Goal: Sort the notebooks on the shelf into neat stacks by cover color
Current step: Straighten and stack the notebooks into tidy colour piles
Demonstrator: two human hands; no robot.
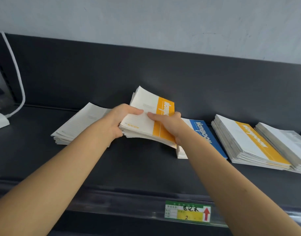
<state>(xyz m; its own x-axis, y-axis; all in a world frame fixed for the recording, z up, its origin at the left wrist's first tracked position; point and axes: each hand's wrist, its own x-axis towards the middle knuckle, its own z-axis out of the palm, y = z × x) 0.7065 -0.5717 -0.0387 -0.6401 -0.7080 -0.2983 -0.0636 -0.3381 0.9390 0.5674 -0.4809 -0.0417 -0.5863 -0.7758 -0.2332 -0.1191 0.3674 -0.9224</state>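
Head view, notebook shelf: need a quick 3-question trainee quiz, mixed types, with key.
1. True or false: the bundle gripped by the left hand and right hand has a blue band.
2. Which stack lies immediately right of the blue stack? A: orange-banded stack; B: green stack; C: red stack.
3. Apart from the held bundle, how many stacks rest on the shelf?
Key: 1 false, the band is orange; 2 A; 3 four.
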